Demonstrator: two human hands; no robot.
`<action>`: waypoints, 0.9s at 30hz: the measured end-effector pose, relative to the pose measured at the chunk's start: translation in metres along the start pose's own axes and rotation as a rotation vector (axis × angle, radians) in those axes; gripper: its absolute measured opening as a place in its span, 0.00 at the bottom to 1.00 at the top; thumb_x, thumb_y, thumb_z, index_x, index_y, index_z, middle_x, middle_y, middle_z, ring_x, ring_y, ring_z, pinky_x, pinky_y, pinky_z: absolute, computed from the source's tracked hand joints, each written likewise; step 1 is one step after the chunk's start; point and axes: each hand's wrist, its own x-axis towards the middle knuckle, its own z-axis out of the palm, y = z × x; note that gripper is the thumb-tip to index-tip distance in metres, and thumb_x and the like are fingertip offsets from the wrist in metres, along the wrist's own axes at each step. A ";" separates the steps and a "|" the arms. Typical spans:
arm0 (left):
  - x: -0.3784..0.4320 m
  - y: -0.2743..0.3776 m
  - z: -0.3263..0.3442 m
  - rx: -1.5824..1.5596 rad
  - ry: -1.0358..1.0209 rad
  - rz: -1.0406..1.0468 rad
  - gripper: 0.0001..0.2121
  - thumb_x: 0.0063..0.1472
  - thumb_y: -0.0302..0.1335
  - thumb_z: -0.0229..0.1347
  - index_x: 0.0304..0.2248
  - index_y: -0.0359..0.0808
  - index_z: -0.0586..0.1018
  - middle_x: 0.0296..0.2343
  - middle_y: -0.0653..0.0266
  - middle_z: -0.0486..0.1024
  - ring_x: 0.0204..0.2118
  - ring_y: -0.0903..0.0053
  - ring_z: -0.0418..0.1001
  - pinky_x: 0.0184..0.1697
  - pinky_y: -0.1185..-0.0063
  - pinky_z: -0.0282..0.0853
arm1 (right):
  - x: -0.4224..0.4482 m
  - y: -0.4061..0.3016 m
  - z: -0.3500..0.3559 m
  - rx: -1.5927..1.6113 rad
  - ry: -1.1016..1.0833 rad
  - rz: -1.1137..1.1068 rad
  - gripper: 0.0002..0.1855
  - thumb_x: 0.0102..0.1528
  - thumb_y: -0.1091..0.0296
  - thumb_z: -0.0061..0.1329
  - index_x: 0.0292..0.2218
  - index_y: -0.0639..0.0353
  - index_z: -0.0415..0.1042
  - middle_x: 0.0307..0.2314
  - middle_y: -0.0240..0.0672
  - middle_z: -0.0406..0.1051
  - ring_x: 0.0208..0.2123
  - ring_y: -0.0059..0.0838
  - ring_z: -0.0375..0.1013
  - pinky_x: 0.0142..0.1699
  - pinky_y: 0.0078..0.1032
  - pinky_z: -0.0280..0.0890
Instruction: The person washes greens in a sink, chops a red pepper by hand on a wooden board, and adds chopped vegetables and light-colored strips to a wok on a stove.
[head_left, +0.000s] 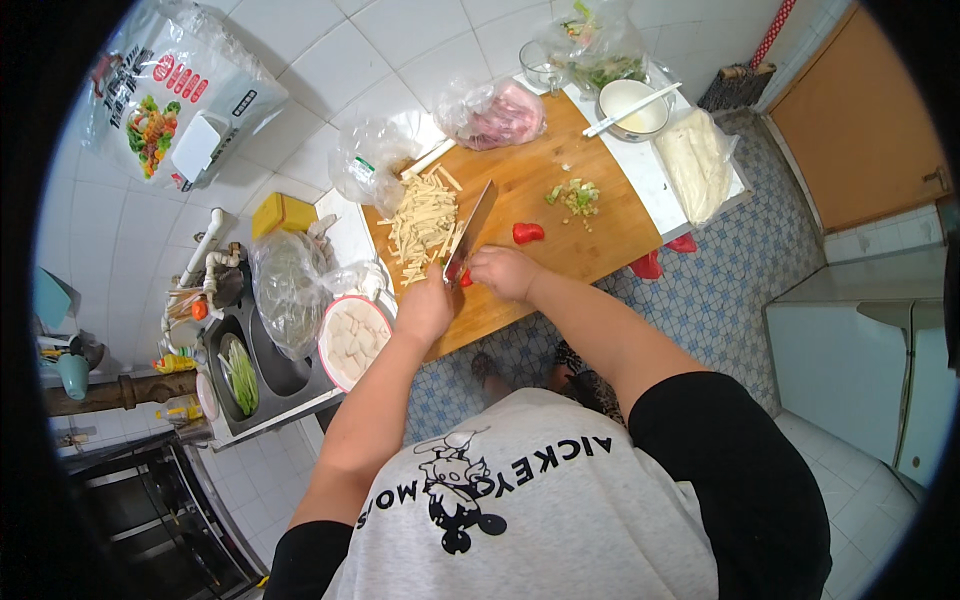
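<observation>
My left hand (426, 306) grips a kitchen knife (474, 225), its blade pointing away from me over a wooden cutting board (510, 176). Close beside the blade, my right hand (504, 271) holds a piece of red pepper (466, 278) against the board; its fingers hide part of it. Another red pepper piece (528, 232) lies loose just beyond my right hand. Left of the blade is a heap of pale cut strips (421, 221). Chopped green and pale bits (576, 198) rest on the board's right side.
Bagged meat (506, 116) lies at the board's back edge. To the right stand a bowl (634, 109) with chopsticks (630, 109) across it and a bagged pale food (697, 166). At left are a plate of white chunks (354, 341), a plastic bag (289, 292) and a sink (274, 367).
</observation>
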 end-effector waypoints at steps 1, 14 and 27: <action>-0.003 0.003 -0.007 0.002 0.004 0.005 0.12 0.56 0.27 0.44 0.35 0.27 0.61 0.21 0.39 0.71 0.27 0.48 0.70 0.31 0.60 0.64 | -0.001 0.002 0.000 -0.006 0.004 -0.001 0.05 0.41 0.73 0.44 0.24 0.58 0.70 0.28 0.31 0.67 0.35 0.33 0.65 0.41 0.27 0.63; -0.017 -0.006 -0.012 -0.057 -0.118 0.024 0.11 0.56 0.27 0.44 0.35 0.27 0.62 0.25 0.37 0.71 0.31 0.48 0.70 0.35 0.61 0.64 | -0.001 0.006 0.001 -0.005 -0.039 -0.028 0.05 0.39 0.75 0.45 0.24 0.58 0.70 0.28 0.31 0.67 0.33 0.33 0.66 0.39 0.26 0.64; 0.003 -0.006 0.007 -0.088 0.086 0.070 0.17 0.57 0.29 0.42 0.44 0.33 0.57 0.21 0.40 0.71 0.26 0.49 0.71 0.29 0.60 0.65 | -0.006 -0.006 0.001 -0.095 -0.079 0.062 0.05 0.42 0.74 0.44 0.26 0.58 0.69 0.32 0.32 0.67 0.37 0.32 0.64 0.41 0.23 0.63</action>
